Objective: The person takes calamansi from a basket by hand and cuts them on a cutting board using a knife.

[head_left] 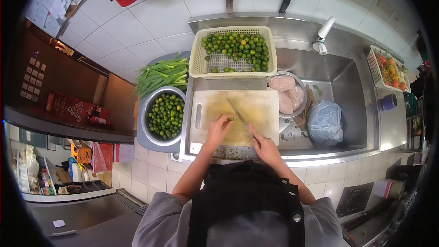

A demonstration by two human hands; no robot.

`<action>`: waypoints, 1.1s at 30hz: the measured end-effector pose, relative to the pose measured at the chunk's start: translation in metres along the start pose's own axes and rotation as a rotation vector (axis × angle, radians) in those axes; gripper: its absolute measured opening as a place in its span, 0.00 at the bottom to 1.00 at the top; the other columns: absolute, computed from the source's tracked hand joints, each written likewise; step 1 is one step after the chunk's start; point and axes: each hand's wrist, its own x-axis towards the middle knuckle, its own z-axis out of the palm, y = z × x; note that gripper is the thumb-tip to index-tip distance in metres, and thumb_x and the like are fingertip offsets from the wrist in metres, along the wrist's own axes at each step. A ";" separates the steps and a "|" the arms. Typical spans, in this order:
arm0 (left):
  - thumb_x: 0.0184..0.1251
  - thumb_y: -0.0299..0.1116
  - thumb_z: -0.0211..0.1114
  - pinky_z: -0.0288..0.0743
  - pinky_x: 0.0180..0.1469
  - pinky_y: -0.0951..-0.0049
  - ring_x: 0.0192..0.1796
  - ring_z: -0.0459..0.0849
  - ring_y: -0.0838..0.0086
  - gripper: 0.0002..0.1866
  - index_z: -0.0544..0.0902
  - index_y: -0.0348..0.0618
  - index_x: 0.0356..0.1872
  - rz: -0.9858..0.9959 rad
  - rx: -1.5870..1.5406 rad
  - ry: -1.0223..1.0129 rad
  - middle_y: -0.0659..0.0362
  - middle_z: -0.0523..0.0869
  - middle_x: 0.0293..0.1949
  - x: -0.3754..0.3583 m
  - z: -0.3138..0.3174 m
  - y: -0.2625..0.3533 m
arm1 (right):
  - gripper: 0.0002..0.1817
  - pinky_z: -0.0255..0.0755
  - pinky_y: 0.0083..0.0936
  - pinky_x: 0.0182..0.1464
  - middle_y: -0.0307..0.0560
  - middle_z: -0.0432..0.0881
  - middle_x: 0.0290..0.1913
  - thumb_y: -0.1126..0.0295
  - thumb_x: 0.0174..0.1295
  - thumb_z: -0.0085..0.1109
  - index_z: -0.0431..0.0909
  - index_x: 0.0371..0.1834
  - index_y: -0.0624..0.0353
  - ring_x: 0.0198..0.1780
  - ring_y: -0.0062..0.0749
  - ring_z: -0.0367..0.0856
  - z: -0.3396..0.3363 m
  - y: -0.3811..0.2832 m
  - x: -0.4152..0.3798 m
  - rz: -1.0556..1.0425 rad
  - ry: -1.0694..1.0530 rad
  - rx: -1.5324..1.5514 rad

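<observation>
Left hand (pixel 219 129): nearly pinched shut, with a small green lime (pixel 230 119) held at the fingertips above the board
Right hand (pixel 266 148): curled closed around the handle, by which the knife (pixel 238 112) is gripped
Blade: pointed away from the body and slanted leftward, near the lime; whether the board is touched cannot be told
Board (pixel 210 103): stained yellow, flanked on the left by a steel bowl (pixel 164 142) filled with limes
Basket (pixel 233 75): placed behind the board, partly filled with limes
Sink (pixel 356 91): occupied by a plastic bag (pixel 325 122)
</observation>
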 end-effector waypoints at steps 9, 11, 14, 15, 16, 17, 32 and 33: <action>0.64 0.24 0.75 0.84 0.41 0.69 0.39 0.91 0.65 0.13 0.87 0.37 0.49 0.067 0.038 0.127 0.51 0.90 0.47 -0.001 0.014 -0.012 | 0.33 0.75 0.56 0.37 0.68 0.82 0.28 0.69 0.72 0.54 0.63 0.81 0.44 0.31 0.65 0.83 0.000 -0.010 -0.010 -0.039 0.020 -0.029; 0.64 0.24 0.74 0.83 0.40 0.71 0.38 0.89 0.67 0.14 0.87 0.38 0.51 0.088 0.042 0.146 0.52 0.89 0.47 0.000 0.016 -0.008 | 0.33 0.75 0.56 0.38 0.68 0.83 0.28 0.69 0.72 0.54 0.63 0.81 0.43 0.31 0.65 0.83 0.004 -0.003 -0.012 -0.035 0.027 -0.042; 0.64 0.24 0.74 0.81 0.38 0.71 0.36 0.87 0.67 0.15 0.88 0.38 0.52 0.137 0.043 0.159 0.52 0.87 0.46 0.003 0.017 -0.007 | 0.33 0.75 0.56 0.38 0.68 0.83 0.28 0.68 0.73 0.54 0.62 0.82 0.41 0.32 0.66 0.83 0.006 -0.001 -0.014 -0.025 0.038 -0.042; 0.64 0.24 0.74 0.81 0.38 0.71 0.36 0.87 0.67 0.15 0.88 0.38 0.52 0.136 0.042 0.157 0.52 0.87 0.46 0.003 0.017 -0.007 | 0.33 0.75 0.56 0.39 0.68 0.83 0.28 0.68 0.73 0.54 0.62 0.82 0.40 0.32 0.66 0.84 0.006 -0.002 -0.015 -0.019 0.041 -0.029; 0.64 0.23 0.75 0.83 0.41 0.72 0.38 0.88 0.68 0.15 0.89 0.38 0.52 0.094 0.057 0.145 0.53 0.87 0.47 0.003 0.017 -0.007 | 0.33 0.75 0.56 0.39 0.68 0.83 0.28 0.68 0.73 0.54 0.62 0.82 0.40 0.32 0.66 0.84 0.004 -0.005 -0.015 -0.018 0.040 -0.029; 0.63 0.23 0.75 0.84 0.43 0.72 0.41 0.89 0.68 0.16 0.89 0.39 0.52 0.052 0.072 0.134 0.53 0.86 0.47 0.003 0.017 -0.006 | 0.33 0.75 0.56 0.41 0.69 0.83 0.29 0.68 0.73 0.54 0.62 0.82 0.39 0.34 0.67 0.83 0.000 -0.010 -0.016 0.011 0.018 -0.015; 0.58 0.25 0.78 0.83 0.38 0.69 0.37 0.89 0.64 0.13 0.91 0.38 0.45 0.119 0.110 0.232 0.53 0.90 0.43 0.005 0.020 -0.011 | 0.33 0.75 0.56 0.40 0.69 0.82 0.29 0.71 0.73 0.55 0.61 0.82 0.43 0.33 0.67 0.83 -0.007 -0.013 -0.006 -0.018 -0.031 -0.020; 0.58 0.25 0.78 0.83 0.38 0.69 0.37 0.89 0.64 0.13 0.91 0.38 0.45 0.119 0.110 0.233 0.53 0.90 0.43 0.005 0.020 -0.011 | 0.34 0.76 0.56 0.37 0.68 0.82 0.28 0.71 0.72 0.55 0.61 0.82 0.45 0.31 0.65 0.83 -0.004 -0.010 -0.002 -0.056 -0.016 0.002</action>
